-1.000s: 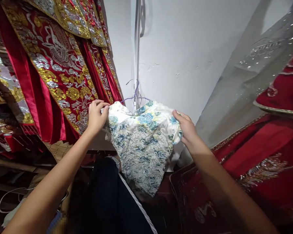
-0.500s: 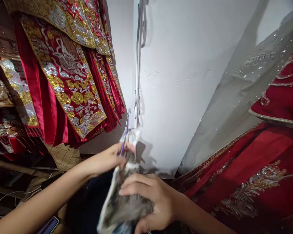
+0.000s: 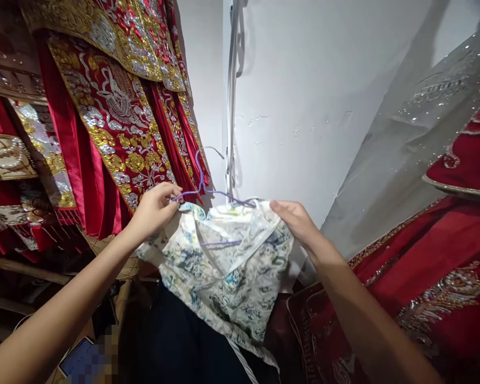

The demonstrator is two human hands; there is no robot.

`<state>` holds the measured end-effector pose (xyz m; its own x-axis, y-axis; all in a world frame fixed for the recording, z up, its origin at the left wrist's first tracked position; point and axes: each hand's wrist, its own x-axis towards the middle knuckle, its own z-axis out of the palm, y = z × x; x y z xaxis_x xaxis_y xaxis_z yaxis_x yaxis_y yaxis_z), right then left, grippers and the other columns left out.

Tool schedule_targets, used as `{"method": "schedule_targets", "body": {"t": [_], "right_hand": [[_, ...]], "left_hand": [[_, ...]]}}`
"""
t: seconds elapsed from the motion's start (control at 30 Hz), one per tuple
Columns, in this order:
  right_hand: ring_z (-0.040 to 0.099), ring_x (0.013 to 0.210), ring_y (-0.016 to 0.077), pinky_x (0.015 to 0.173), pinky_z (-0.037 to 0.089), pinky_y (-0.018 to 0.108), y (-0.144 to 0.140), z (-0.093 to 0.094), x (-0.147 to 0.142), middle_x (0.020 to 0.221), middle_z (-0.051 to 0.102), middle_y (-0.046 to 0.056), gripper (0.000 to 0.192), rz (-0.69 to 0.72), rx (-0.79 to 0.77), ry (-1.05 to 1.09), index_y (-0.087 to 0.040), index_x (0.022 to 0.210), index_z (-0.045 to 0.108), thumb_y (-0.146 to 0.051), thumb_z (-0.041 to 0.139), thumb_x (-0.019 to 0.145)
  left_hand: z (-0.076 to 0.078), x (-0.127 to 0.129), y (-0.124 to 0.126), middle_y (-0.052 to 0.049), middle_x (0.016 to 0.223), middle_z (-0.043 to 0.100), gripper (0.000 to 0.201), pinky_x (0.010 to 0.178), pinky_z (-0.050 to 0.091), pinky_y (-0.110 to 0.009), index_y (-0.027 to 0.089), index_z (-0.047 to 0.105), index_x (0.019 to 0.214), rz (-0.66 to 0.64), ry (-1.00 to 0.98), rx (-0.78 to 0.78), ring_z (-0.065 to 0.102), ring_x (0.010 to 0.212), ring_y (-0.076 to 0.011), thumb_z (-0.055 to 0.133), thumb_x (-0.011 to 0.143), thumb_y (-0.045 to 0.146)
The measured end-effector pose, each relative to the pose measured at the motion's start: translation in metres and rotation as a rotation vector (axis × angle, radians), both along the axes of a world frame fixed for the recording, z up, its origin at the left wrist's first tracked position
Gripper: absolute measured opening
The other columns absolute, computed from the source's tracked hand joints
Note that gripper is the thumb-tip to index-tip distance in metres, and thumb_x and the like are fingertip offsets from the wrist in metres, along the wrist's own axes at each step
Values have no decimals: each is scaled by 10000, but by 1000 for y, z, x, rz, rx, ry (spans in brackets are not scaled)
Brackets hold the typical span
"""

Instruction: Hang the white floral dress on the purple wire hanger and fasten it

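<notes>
A short floral top [image 3: 248, 282], white with blue and green print, hangs spread out in front of me on a purple wire hanger [image 3: 202, 181]. The hanger's hook rises above the collar, close to the wall strip. My left hand [image 3: 156, 210] pinches the hanger's left arm at the top's left shoulder. At the other shoulder, my right hand [image 3: 296, 218] grips the cloth between thumb and fingers. Part of the hanger shows through the V neckline; its right end is hidden under the cloth.
Red garments with gold and silver embroidery [image 3: 120, 112] hang on the left. A red beaded dress [image 3: 436, 250] and a sheer sequined cloth [image 3: 416, 117] are on the right. A metal strip [image 3: 231, 96] runs down the white wall [image 3: 296, 69]. A phone [image 3: 78, 357] lies low at left.
The top was bunched and blurred, with the hanger in my left hand and my right hand on the cloth. Now it is opened out, and my hands have moved apart to its shoulders.
</notes>
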<state>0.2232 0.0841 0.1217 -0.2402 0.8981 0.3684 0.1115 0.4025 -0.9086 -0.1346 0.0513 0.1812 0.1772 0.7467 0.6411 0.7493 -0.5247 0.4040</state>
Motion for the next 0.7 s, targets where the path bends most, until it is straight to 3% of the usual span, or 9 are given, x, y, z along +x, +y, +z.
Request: {"method": "schedule_targets", "body": {"t": [0.1,0.17,0.3,0.4,0.47,0.57,0.63,0.7], "right_hand": [[729,750,295,710,590,400,28,30,-5,791,755,115,451,154,-165,113,-168,848,721,-613,664,808],[739,834,324,790,593,442,47,44,-9,839,765,134,464,169,-182,150,-156,897,719,-607,651,813],[730,953,351,886,573,502,73,57,-6,895,774,128,472,123,-182,246,-149,1016,706,-580,592,860],[718,1012,348,921,562,509,72,52,9,968,776,111,460,131,-229,349,-164,1115,685,-546,577,882],[711,1040,340,944,555,496,63,40,19,1012,773,102,457,150,-270,380,-184,1157,674,-541,578,888],[704,1068,326,961,551,474,45,15,25,1045,769,91,468,137,-320,386,-211,1174,673,-570,564,896],[700,1081,315,960,552,465,37,-1,23,1059,767,86,479,110,-315,392,-220,1163,679,-597,545,900],[701,1078,307,946,557,458,35,-12,16,1053,768,86,472,39,-235,394,-220,1131,690,-605,564,888]], "left_hand": [[7,2,41,-42,867,702,159,773,501,-346,193,667,855,123,3,6,628,788,-219,521,800,224],[12,4,68,-34,780,673,149,712,481,-331,184,664,844,175,-13,15,594,704,-201,531,781,202],[16,12,102,-85,967,668,165,848,472,-363,173,638,939,161,-41,233,598,909,-230,544,804,189],[5,20,99,-115,1160,612,216,975,425,-420,204,608,1071,131,-35,419,540,1122,-264,556,870,265],[-13,25,86,-125,1251,565,250,1017,389,-457,221,594,1106,125,-31,530,488,1210,-288,596,867,297],[-57,33,59,-107,1183,584,203,1002,382,-470,227,602,1028,56,-39,637,509,1157,-289,649,841,289],[-94,44,42,-67,990,603,119,933,417,-428,225,582,940,19,-136,613,555,993,-245,647,848,267],[-130,59,32,-37,871,562,112,840,447,-359,218,528,907,34,-364,475,549,863,-200,624,876,267]]}}
